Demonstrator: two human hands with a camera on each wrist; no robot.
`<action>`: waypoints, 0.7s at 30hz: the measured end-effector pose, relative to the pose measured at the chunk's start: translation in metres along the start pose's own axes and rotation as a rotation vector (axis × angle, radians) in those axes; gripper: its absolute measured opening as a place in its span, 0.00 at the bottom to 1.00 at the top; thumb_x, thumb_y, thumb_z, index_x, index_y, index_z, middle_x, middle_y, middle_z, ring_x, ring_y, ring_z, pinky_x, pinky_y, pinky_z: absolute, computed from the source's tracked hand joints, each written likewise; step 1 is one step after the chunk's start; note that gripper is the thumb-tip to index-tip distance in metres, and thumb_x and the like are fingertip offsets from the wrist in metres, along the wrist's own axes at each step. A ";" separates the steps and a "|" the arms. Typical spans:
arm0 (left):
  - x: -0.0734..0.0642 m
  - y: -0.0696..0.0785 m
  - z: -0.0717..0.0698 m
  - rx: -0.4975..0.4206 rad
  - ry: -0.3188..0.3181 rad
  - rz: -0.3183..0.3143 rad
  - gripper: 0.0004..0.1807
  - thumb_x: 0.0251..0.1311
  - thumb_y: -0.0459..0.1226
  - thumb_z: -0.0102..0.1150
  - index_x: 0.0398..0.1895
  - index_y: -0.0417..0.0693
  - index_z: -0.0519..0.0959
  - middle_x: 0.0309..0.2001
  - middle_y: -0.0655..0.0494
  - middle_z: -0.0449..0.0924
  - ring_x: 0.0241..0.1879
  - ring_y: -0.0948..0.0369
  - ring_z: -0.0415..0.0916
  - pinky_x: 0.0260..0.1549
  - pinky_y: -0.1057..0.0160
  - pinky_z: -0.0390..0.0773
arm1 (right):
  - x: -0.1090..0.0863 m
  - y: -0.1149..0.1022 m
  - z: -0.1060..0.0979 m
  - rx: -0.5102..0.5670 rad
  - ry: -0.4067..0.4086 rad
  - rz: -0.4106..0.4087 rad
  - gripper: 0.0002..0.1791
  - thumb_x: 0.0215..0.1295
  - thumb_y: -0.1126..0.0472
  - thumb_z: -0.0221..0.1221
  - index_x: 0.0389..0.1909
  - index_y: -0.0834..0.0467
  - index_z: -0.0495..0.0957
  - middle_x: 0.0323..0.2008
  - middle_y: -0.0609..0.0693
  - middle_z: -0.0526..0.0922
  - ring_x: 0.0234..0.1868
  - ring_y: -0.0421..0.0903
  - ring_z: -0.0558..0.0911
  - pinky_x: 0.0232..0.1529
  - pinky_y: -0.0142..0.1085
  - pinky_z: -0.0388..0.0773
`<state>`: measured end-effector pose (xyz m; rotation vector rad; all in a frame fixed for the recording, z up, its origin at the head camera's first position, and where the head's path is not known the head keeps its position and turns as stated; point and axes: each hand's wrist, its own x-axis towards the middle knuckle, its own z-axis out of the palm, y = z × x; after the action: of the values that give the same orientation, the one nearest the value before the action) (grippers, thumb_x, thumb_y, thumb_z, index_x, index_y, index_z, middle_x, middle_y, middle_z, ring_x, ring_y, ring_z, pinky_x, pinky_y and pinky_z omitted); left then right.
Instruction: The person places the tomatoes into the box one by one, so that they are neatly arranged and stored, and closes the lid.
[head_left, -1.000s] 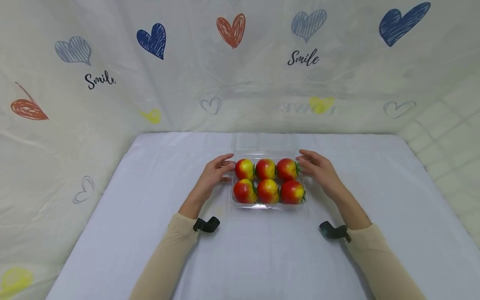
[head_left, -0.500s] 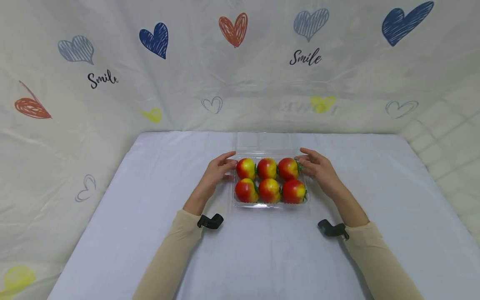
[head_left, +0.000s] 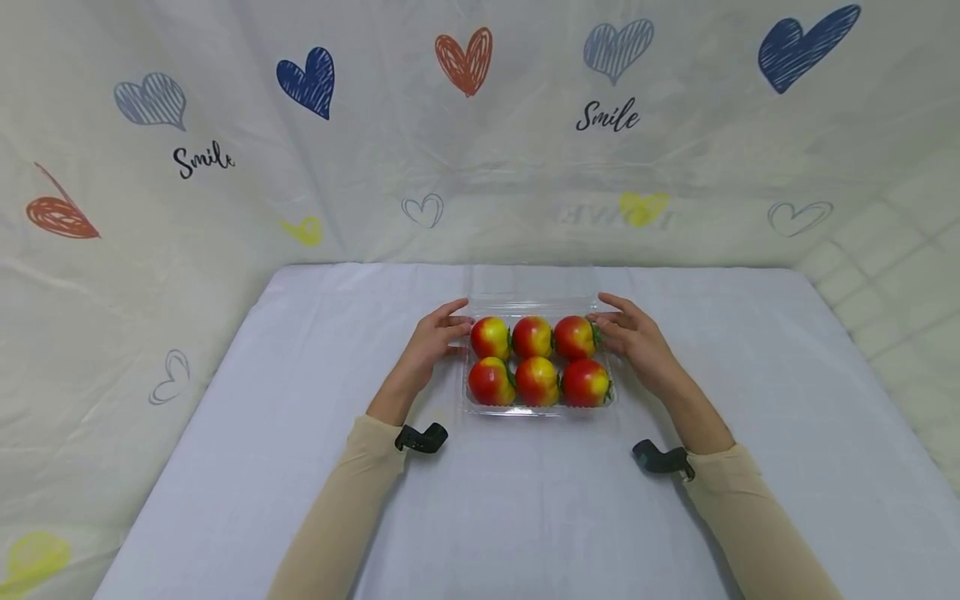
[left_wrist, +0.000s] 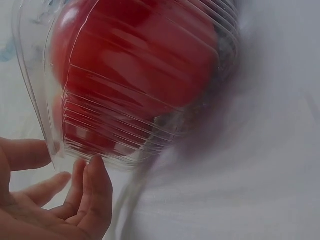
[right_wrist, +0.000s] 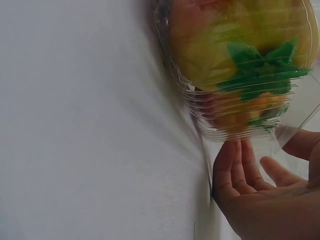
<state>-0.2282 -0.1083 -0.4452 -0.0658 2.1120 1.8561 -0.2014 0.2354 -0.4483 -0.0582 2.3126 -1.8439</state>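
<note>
A clear plastic clamshell box [head_left: 540, 411] sits in the middle of the table. It holds shiny red and yellow fruits [head_left: 536, 381] with green leafy caps, in two rows of three. Its see-through lid [head_left: 536, 284] extends behind the box, folded back. My left hand [head_left: 427, 342] is at the far left corner, loosely bent fingertips by the rim and ribbed end wall. At the far right corner my right hand [head_left: 637, 346] mirrors it. In the right wrist view, one digit overlaps the rim while other fingers [right_wrist: 239, 165] reach the ribbed wall below a green-capped fruit [right_wrist: 262, 67].
A white cloth covers the table [head_left: 540, 508]. Behind it and along the left side hangs a pale curtain [head_left: 510, 158] printed with hearts and the word Smile. Each wrist carries a black camera mount [head_left: 422, 437] over a beige sleeve [head_left: 337, 508].
Both hands have shifted slightly toward the back of the box, with the top fingers a little farther back along its corners. The box and fruits stay in place.
</note>
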 end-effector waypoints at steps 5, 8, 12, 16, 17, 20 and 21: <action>0.000 0.001 0.000 -0.011 0.003 0.014 0.33 0.73 0.36 0.57 0.80 0.59 0.64 0.67 0.44 0.77 0.66 0.48 0.77 0.63 0.51 0.82 | 0.000 0.001 -0.001 0.026 0.000 -0.008 0.36 0.81 0.51 0.52 0.83 0.54 0.52 0.51 0.32 0.79 0.54 0.28 0.79 0.54 0.20 0.80; 0.000 0.002 0.001 -0.011 0.006 0.026 0.35 0.72 0.36 0.58 0.80 0.63 0.63 0.68 0.44 0.77 0.67 0.48 0.77 0.64 0.50 0.81 | 0.000 0.001 -0.002 0.041 0.006 -0.005 0.36 0.81 0.51 0.52 0.83 0.53 0.52 0.52 0.34 0.79 0.54 0.28 0.80 0.53 0.20 0.81; -0.001 0.004 0.000 -0.027 0.007 0.046 0.37 0.72 0.35 0.59 0.80 0.67 0.62 0.68 0.43 0.77 0.65 0.47 0.78 0.65 0.49 0.80 | 0.001 0.002 -0.002 0.060 0.008 -0.004 0.36 0.81 0.52 0.53 0.83 0.51 0.52 0.55 0.38 0.79 0.55 0.29 0.80 0.53 0.21 0.81; -0.002 0.005 -0.001 -0.047 -0.004 0.085 0.39 0.71 0.32 0.59 0.81 0.67 0.60 0.68 0.41 0.76 0.63 0.47 0.79 0.65 0.49 0.80 | 0.001 0.002 -0.001 0.067 0.013 -0.003 0.35 0.81 0.53 0.53 0.83 0.49 0.53 0.56 0.40 0.79 0.55 0.29 0.80 0.53 0.21 0.81; -0.002 0.005 -0.002 -0.049 -0.007 0.096 0.40 0.71 0.32 0.59 0.81 0.67 0.60 0.68 0.41 0.76 0.63 0.47 0.79 0.65 0.49 0.80 | 0.001 0.002 -0.001 0.064 0.015 -0.003 0.35 0.81 0.52 0.53 0.82 0.49 0.53 0.56 0.40 0.79 0.55 0.29 0.80 0.53 0.21 0.81; -0.003 0.006 -0.002 -0.046 -0.012 0.119 0.41 0.70 0.31 0.60 0.81 0.70 0.59 0.68 0.41 0.75 0.63 0.47 0.79 0.64 0.50 0.82 | 0.001 0.003 -0.001 0.059 0.020 -0.013 0.35 0.80 0.52 0.54 0.82 0.49 0.53 0.56 0.41 0.80 0.55 0.30 0.80 0.53 0.21 0.81; -0.003 0.006 -0.003 -0.048 -0.011 0.124 0.42 0.70 0.30 0.60 0.81 0.71 0.60 0.68 0.41 0.75 0.64 0.48 0.79 0.63 0.50 0.82 | 0.000 0.003 -0.001 0.058 0.021 -0.019 0.34 0.80 0.53 0.54 0.81 0.49 0.53 0.57 0.41 0.79 0.55 0.30 0.80 0.53 0.21 0.81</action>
<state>-0.2272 -0.1105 -0.4384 0.0654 2.1073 1.9731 -0.2017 0.2368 -0.4512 -0.0527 2.2781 -1.9285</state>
